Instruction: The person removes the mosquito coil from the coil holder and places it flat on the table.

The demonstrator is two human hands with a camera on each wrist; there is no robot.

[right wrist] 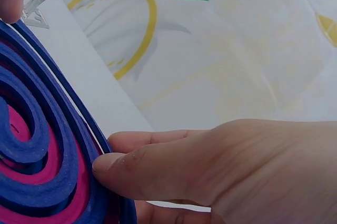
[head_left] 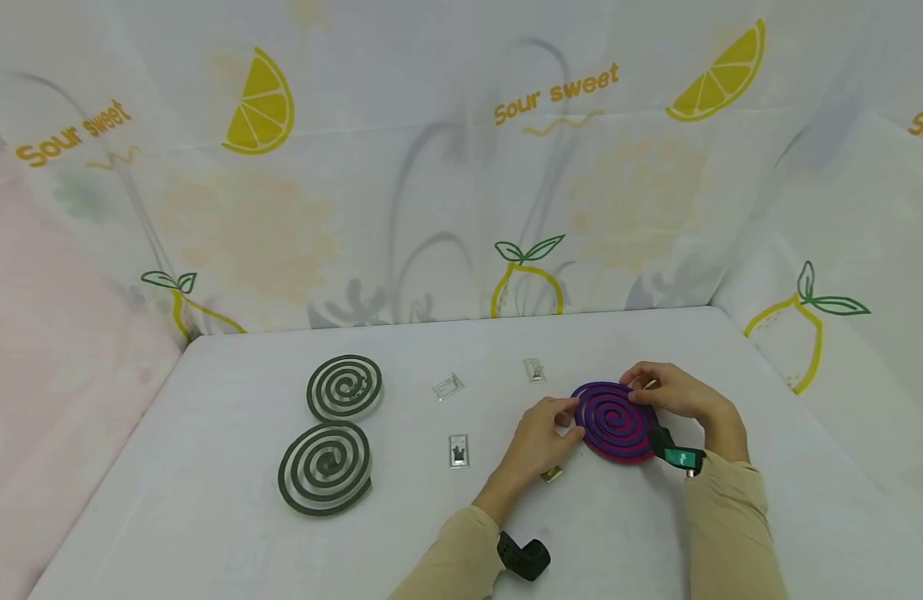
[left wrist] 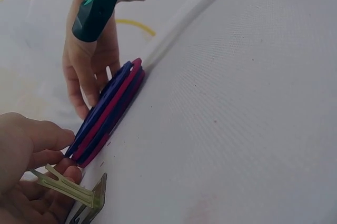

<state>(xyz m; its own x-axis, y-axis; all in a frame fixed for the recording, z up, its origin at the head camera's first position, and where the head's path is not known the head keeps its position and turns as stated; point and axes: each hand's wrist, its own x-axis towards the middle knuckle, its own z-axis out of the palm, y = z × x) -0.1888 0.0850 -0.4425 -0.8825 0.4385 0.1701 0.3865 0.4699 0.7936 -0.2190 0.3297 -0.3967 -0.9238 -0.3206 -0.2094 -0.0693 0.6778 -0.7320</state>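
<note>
A stack of blue-purple and pink mosquito coils [head_left: 614, 419] lies toward the right of the table, the blue and pink layers alternating in the left wrist view. At its left edge my left hand [head_left: 539, 437] pinches the rim, thumb above and fingers below. My right hand [head_left: 674, 393] grips the far right rim, its thumb [right wrist: 110, 163] on the top blue coil and its fingers along the outer edge. A small metal coil stand [left wrist: 95, 199] with an upright prong stands right beside my left fingers, partly hidden by that hand in the head view.
Two dark green mosquito coils [head_left: 328, 463] lie on the left, one behind the other. Between them and my hands are small silvery stands, one nearer [head_left: 458, 451], one farther [head_left: 448, 386], and another [head_left: 534, 370] near the back. Lemon-printed cloth [head_left: 431, 167] hangs behind the white table [head_left: 228, 417].
</note>
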